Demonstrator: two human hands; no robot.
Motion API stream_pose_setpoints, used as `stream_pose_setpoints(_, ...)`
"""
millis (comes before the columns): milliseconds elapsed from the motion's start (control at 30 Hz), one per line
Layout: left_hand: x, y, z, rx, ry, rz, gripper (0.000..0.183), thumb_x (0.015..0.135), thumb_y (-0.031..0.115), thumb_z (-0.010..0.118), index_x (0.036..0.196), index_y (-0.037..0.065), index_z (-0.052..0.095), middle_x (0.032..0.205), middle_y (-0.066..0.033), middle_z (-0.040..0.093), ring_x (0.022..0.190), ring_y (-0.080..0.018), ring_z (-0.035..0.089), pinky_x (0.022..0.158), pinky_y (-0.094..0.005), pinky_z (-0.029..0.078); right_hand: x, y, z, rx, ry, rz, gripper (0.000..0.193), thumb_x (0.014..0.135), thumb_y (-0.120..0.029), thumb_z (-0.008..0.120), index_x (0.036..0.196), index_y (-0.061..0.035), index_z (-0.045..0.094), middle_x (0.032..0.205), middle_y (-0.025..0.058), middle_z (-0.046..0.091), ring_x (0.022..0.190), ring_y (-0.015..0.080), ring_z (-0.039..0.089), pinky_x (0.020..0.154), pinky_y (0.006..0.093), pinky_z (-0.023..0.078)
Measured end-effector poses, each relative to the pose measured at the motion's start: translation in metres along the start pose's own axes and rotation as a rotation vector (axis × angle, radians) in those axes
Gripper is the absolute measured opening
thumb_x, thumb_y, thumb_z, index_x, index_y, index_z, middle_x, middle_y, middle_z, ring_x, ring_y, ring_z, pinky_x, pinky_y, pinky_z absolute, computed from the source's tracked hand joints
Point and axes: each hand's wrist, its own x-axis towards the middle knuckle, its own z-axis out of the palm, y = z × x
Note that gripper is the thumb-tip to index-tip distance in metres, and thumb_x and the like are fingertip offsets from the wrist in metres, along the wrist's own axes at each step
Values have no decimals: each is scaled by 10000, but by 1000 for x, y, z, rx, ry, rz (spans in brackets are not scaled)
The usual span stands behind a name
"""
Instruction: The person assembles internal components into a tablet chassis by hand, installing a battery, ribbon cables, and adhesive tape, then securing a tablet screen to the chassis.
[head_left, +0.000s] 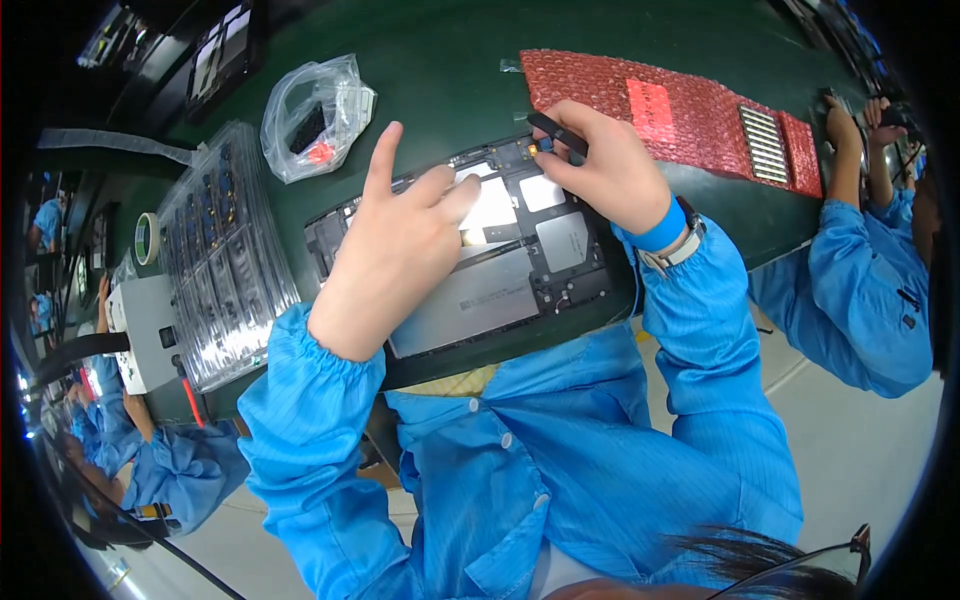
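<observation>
An opened tablet [480,305] lies on the green table in front of me, its silver battery, metal plates and dark frame exposed. My left hand [405,235] rests over its left part, fingers apart. The index finger points up and away while the other visible fingertips bend down onto the parts; nothing shows in its grip. At the far right edge of the tablet, my right hand [615,175] pinches a slim black tool [556,133] over a small gold and blue part [536,150]. The tool's tip is hard to see. A blue wrist strap [664,231] circles my right wrist.
Red bubble wrap [590,85] with a row of small metal strips [763,145] lies at the far right. A clear bag [318,115], clear plastic trays [222,250], a tape roll [146,238] and a white box [143,335] are left. Other people in blue sit at both sides.
</observation>
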Motion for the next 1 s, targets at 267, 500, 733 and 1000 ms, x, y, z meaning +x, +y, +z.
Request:
stream_pose_setpoints(267, 8, 3, -3, 79, -32, 103, 163, 649, 90, 581, 787, 70, 666, 1002, -3, 547, 972, -149, 506, 1049, -528, 212, 2, 3, 4, -16, 10, -22, 215, 727, -97, 634, 911, -14, 561, 666, 59, 539, 623, 129, 523, 572, 262, 419)
stream_pose_setpoints(500, -13, 13, 13, 85, 74, -226, 223, 653, 111, 564, 847, 59, 662, 1198, -77, 477, 1084, -238, 447, 1001, -571, 216, 7, 2, -5, 190, 255, -119, 208, 767, -105, 614, 957, -27, 583, 787, 97, 624, 729, 155, 615, 636, 261, 476)
stream_pose_setpoints(733, -46, 19, 12, -97, 18, -521, 420, 753, 142, 551, 1166, 213, 537, 1321, -79, 372, 1220, -291, 342, 958, -629, 221, 10, -29, -1, 164, 106, -288, 216, 749, -35, 565, 958, -29, 619, 849, 103, 621, 761, 178, 611, 688, 273, 484)
stream_pose_setpoints(1000, -92, 48, -14, -393, 135, -553, 427, 782, 160, 543, 1206, 138, 497, 1313, -127, 378, 1234, -325, 325, 982, -563, 216, 22, -46, 34, -329, -247, -409, 440, 651, 6, 533, 1066, -116, 612, 1049, 76, 557, 883, 280, 578, 775, 347, 481)
